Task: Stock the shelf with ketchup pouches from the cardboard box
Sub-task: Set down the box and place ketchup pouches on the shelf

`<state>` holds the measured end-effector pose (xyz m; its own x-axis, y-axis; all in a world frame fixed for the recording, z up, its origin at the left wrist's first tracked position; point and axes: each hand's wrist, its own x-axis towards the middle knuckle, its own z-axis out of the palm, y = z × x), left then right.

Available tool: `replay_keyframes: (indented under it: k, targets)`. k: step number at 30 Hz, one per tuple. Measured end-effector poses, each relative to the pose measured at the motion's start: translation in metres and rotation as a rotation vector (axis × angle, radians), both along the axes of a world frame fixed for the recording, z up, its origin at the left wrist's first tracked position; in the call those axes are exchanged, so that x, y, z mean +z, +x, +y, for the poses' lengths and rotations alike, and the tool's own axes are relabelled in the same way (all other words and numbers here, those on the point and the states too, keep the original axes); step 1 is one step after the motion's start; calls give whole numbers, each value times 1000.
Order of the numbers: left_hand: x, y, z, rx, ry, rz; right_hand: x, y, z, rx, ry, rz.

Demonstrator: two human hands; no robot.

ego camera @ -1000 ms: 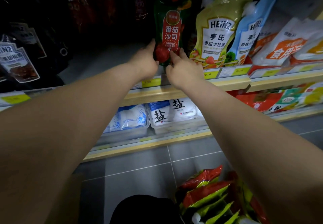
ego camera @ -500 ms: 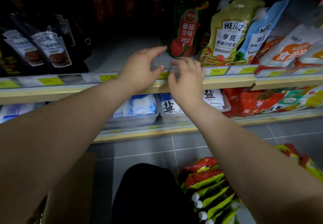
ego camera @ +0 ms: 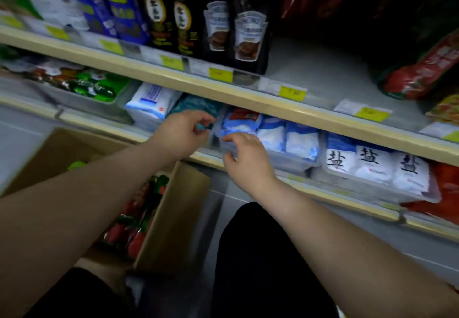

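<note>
My fingers (ego camera: 206, 120) are loosely curled and empty on both the left hand (ego camera: 181, 134) and right hand (ego camera: 246, 153). They have dropped from the red-and-green ketchup pouch (ego camera: 422, 69) now on the grey upper shelf (ego camera: 323, 77). More pouches wait in the open brown cardboard box (ego camera: 173, 218) (bottom left), so I judge another pickup comes next.

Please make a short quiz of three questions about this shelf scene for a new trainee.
1. True or false: both hands are empty.
2. Where is the cardboard box? A) on the floor, lower left B) on the upper shelf C) on the person's lap
3. What stands to the left of the bare gap on the upper shelf?

Key
1. True: left hand and right hand hold nothing.
2. A
3. Dark bottles.
</note>
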<state>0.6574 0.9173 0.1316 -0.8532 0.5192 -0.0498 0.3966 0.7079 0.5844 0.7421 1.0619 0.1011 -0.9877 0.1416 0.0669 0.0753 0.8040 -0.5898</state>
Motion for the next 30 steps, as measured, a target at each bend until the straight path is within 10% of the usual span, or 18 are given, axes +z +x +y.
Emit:
replay_keyframes:
  k: [12, 21, 30]
  targets:
    - [-96, -13, -195, 194, -294, -285, -88, -39, -173, 210, -67, -396]
    - [-171, -13, -232, -10, -400, -722, -139, -74, -207, 637, 503, -781]
    - [-192, -3, -231, -59, -307, -886, -151, -77, -217, 647, 420, -659]
